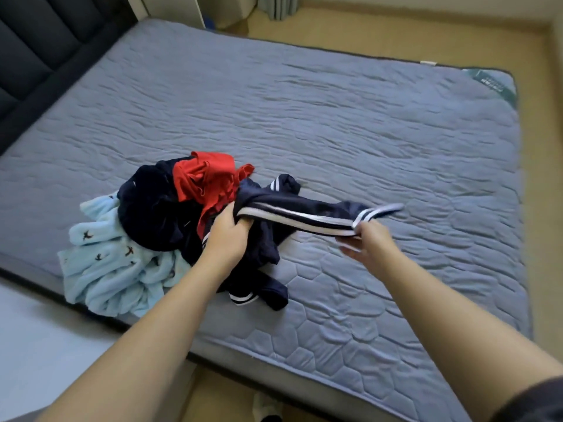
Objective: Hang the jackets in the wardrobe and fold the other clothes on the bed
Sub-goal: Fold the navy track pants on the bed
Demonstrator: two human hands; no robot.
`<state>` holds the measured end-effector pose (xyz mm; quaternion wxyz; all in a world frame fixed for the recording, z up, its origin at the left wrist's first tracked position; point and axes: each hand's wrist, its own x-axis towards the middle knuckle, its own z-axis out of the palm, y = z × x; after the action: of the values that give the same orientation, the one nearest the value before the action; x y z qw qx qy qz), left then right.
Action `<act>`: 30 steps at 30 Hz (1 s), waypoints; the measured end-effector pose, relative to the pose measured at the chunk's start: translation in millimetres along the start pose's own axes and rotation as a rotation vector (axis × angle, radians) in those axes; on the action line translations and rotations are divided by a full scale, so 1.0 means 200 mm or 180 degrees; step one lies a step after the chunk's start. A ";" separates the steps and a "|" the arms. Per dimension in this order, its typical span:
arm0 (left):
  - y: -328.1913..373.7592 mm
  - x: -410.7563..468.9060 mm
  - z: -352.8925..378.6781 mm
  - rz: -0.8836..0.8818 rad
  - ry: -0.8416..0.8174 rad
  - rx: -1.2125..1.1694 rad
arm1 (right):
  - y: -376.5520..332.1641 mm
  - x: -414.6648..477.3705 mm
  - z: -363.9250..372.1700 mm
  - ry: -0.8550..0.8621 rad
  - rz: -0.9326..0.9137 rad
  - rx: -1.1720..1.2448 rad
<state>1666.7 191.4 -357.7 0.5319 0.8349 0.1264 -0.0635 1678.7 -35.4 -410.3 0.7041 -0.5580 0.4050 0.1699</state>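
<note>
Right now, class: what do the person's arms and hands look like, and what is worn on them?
The left forearm and right forearm are bare: no watch or bracelet. The left hand and right hand wear no gloves. A dark grey sleeve shows on the right upper arm. The right fingers are too blurred to check for rings.

The striped cuff (380, 211) and right hand (370, 243) look blurred.

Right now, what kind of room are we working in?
Most likely a bedroom: a wide grey quilted mattress, a dark padded headboard at its far left, and a pile of clothes near the edge, where the left hand and right hand grip a navy striped garment.
</note>
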 end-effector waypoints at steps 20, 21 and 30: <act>0.43 -0.06 0.37 -0.1031 -0.0481 -0.1845 | 0.09 -0.20 -0.40 0.0316 -0.0743 -0.0792; 0.37 -0.08 0.40 -0.1057 -0.0554 -0.1319 | 0.08 -0.21 -0.43 0.0275 -0.0625 -0.0663; 0.10 -0.55 0.64 -0.0116 -0.2133 0.0071 | -0.07 -0.48 -0.52 0.0115 0.0008 -0.0010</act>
<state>1571.1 51.8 -367.9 0.5335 0.7710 -0.0413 -0.3454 1589.5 -115.1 -333.9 0.6956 -0.5615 0.4180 0.1613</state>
